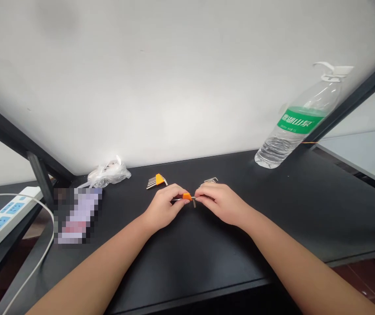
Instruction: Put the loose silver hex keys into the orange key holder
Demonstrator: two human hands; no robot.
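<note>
Orange holder (187, 197) at your left hand's (166, 204) fingertips, thin metal key (193, 198) at your right's

Your left thumb and fingers close in a narrow pinch on the holder, which juts from the tips toward your right hand (218, 200). A thin metal shaft shows in the gap behind it, between left thumb and fingers. Your right thumb and fingertips pinch the key just beside the holder's right side; its hidden end you cannot make out. A short metal end points down below, between the hands. Both hands work low over the black table (187, 267); contact with it, cannot tell. Beyond your left hand lies a second orange holder (159, 179) with a row of keys; beyond your right, loose metal keys (211, 180), partly hidden by it. Clear bottle (301, 120) stands well apart, to the right
</note>
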